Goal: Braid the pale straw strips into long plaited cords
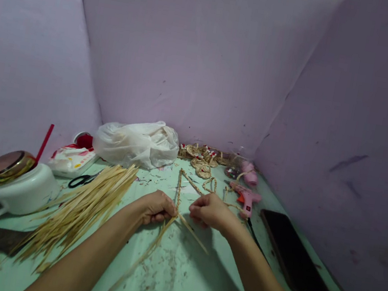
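Note:
My left hand [160,208] pinches a thin braided straw cord [180,188] at the end where its loose strands spread out. One loose straw strand [194,235] points toward the lower right, and a longer one trails down toward me past my left wrist. My right hand [211,211] is curled closed just right of the braid, apart from my left hand; whatever its fingers hold, if anything, is hidden. The finished cord runs away from me, bends sharply and winds back toward the right. A bundle of flat straw strips [86,212] lies left of my left arm.
At left stand a white mug [28,190] with a round lidded container, black scissors [83,179] and a tissue pack [71,160]. A white plastic bag [138,143] and woven straw pieces [201,166] lie behind. Right are a pink glue gun [247,199] and a phone [295,254].

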`<state>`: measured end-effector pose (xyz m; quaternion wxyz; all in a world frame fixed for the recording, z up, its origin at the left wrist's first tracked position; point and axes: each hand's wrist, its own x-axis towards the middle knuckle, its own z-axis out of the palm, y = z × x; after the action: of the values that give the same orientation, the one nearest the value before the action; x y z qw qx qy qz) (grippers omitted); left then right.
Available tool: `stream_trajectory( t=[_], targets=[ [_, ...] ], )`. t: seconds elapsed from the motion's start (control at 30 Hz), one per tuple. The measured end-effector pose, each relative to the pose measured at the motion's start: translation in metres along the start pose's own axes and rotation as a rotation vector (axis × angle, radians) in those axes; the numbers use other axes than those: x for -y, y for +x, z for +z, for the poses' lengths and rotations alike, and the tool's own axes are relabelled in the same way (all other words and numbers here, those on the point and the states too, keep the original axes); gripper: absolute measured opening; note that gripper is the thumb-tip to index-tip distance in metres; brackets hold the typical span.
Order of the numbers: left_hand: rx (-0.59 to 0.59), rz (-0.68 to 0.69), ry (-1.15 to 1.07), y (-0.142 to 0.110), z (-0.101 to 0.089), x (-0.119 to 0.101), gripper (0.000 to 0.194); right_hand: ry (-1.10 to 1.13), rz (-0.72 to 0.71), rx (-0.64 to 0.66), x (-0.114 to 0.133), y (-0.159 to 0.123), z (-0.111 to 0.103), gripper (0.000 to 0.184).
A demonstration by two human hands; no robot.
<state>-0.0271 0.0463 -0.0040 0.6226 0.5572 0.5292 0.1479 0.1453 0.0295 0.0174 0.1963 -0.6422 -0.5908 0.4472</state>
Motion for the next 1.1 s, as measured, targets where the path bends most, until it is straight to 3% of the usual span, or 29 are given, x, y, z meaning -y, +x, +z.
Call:
stream_trajectory(
  t=[0.13, 0.43, 0.67, 0.83, 1.1],
  targets=[
    [0.024, 0.012, -0.098, 0.001, 0.001, 0.001, 0.012, 0.109, -0.055, 0.197, 0.002, -0.003, 0.017, 0.017],
    [-0.003, 0.017, -0.057, 0.006, 0.001, 0.006, 0.008, 0.43, 0.033, 0.243, 0.004, -0.004, 0.023, 0.009],
    [-0.059, -0.002, 0.039, 0.003, 0.003, 0.005, 0.011, 0.324, 0.068, 0.079, -0.001, 0.004, 0.029, 0.007],
    [-0.072, 0.041, 0.081, -0.003, 0.008, -0.003, 0.003, 0.332, 0.061, 0.064, -0.005, 0.008, 0.031, 0.005],
    [-0.125, 0.027, 0.089, -0.01, 0.011, -0.01, 0.009, 0.394, 0.055, 0.086, -0.01, 0.006, 0.035, 0.005]
  ],
)
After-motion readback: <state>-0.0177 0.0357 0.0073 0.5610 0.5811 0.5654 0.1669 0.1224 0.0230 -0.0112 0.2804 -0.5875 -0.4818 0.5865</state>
